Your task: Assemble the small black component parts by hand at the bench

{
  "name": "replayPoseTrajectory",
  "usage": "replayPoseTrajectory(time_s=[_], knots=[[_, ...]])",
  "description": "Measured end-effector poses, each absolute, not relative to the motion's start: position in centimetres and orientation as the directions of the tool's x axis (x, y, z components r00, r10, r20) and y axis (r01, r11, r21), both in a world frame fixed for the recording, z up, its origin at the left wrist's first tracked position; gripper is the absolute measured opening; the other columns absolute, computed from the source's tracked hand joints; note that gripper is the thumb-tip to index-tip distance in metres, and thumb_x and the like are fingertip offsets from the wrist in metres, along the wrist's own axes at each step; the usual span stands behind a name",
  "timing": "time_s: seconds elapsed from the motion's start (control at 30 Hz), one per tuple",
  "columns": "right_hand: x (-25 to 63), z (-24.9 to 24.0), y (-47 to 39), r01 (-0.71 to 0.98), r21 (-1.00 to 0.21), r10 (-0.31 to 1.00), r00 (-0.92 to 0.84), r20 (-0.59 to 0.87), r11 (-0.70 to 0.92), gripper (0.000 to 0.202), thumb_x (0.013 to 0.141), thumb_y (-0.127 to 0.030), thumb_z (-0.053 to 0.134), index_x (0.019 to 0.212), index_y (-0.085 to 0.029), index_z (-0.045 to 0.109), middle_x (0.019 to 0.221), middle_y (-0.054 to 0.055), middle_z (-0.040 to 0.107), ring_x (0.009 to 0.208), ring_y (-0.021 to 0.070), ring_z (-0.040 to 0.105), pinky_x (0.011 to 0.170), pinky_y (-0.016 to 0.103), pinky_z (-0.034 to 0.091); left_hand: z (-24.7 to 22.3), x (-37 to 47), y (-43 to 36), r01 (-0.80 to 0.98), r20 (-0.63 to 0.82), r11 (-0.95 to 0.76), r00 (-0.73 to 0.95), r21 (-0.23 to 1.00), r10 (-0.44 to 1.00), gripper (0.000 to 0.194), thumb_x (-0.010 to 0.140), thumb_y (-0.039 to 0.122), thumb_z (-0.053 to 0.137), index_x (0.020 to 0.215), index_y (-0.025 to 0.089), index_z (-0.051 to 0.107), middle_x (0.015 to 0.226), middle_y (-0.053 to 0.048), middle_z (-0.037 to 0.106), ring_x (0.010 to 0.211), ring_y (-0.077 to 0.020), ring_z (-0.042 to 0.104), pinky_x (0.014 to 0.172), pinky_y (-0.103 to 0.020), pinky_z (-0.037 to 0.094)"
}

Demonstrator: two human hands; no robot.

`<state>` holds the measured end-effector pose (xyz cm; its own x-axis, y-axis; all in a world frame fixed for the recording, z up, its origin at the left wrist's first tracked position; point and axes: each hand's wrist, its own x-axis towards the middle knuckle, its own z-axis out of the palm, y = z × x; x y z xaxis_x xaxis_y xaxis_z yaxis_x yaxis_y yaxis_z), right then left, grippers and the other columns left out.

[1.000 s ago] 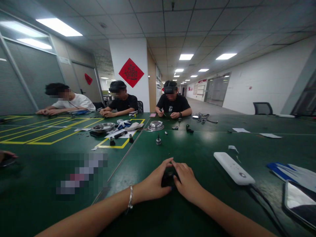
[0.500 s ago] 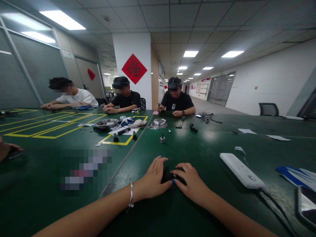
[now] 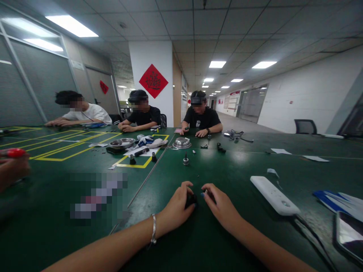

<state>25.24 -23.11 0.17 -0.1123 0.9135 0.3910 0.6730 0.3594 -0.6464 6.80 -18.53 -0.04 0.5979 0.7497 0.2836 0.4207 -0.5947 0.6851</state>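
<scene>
Near the middle of the green table, my left hand (image 3: 176,204) is closed round a small black part (image 3: 191,200), whose exact kind I cannot make out. A silver bracelet circles that wrist. Just to the right, my right hand (image 3: 221,202) pinches a tiny pale, shiny piece (image 3: 206,192) between thumb and forefinger, mostly covered by the fingers. A gap separates the two hands. Beyond them stands a small metal part with a dark stem (image 3: 185,159) on the tabletop.
A white power strip (image 3: 273,196) with a cable lies right, near a phone (image 3: 350,232) and a blue-and-white packet (image 3: 334,200). Metal bowls (image 3: 182,142), gloves (image 3: 145,139) and dark nozzle-like parts (image 3: 132,159) lie farther back. Three people sit opposite; another person's hand (image 3: 14,170) holds something red at left.
My hands have moved apart; the black part stays in my left hand and a tiny piece shows in my right. At far left, the other person's hand has risen with a red thing.
</scene>
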Motion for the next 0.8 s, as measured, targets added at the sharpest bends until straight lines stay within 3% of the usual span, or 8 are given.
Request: replayPoseTrajectory(time_s=[0.13,0.27,0.53,0.67,0.8], knots=[[25.3,-0.3,-23.0,0.627,-0.700,0.919,-0.066,0.388,0.341,0.013,0.085,-0.022,0.054,0.097,-0.017,0.050,0.075,0.000,0.055,0.068,0.0165,0.053,0.062,0.026,0.039,0.3,6.9,-18.6,0.403,0.280,-0.606,0.623,0.686,0.731,0.053,0.073,0.013,0.056,0.120,0.020,0.032,0.104,-0.005,0.056,0.103,-0.0197,0.054,0.095,-0.039,0.040],[25.1,-0.1,-23.2,0.613,-0.650,0.877,-0.166,0.451,0.450,0.005,0.083,-0.017,0.056,0.087,-0.019,0.056,0.079,0.000,0.055,0.075,0.0163,0.053,0.068,0.026,0.039,0.7,7.1,-19.1,0.389,0.250,-0.599,0.651,0.700,0.716,0.049,0.076,0.017,0.056,0.120,0.020,0.034,0.107,-0.006,0.058,0.105,-0.0207,0.054,0.095,-0.039,0.040],[24.5,0.4,-23.9,0.613,-0.507,0.791,-0.397,0.465,0.606,0.022,0.089,-0.011,0.046,0.107,-0.021,0.055,0.096,0.003,0.055,0.089,0.0181,0.051,0.079,0.030,0.038,0.6,7.3,-19.5,0.324,0.265,-0.595,0.671,0.735,0.692,0.051,0.075,0.015,0.057,0.121,0.019,0.035,0.114,-0.009,0.055,0.107,-0.0197,0.054,0.095,-0.036,0.042],[24.4,0.2,-23.9,0.629,-0.510,0.806,-0.389,0.447,0.586,0.026,0.087,-0.011,0.047,0.111,-0.021,0.053,0.099,0.004,0.055,0.090,0.0186,0.051,0.079,0.031,0.038,1.0,7.4,-19.6,0.319,0.242,-0.567,0.671,0.759,0.701,0.052,0.074,0.014,0.057,0.120,0.019,0.034,0.108,-0.007,0.058,0.102,-0.0184,0.056,0.092,-0.035,0.044],[24.2,-0.1,-23.8,0.644,-0.595,0.872,-0.277,0.403,0.480,0.032,0.085,-0.014,0.050,0.116,-0.018,0.046,0.090,0.004,0.056,0.082,0.0184,0.053,0.072,0.029,0.039,1.0,7.5,-19.7,0.290,0.250,-0.566,0.680,0.772,0.689,0.051,0.074,0.011,0.055,0.120,0.020,0.035,0.104,-0.006,0.059,0.098,-0.0177,0.058,0.089,-0.034,0.045]])
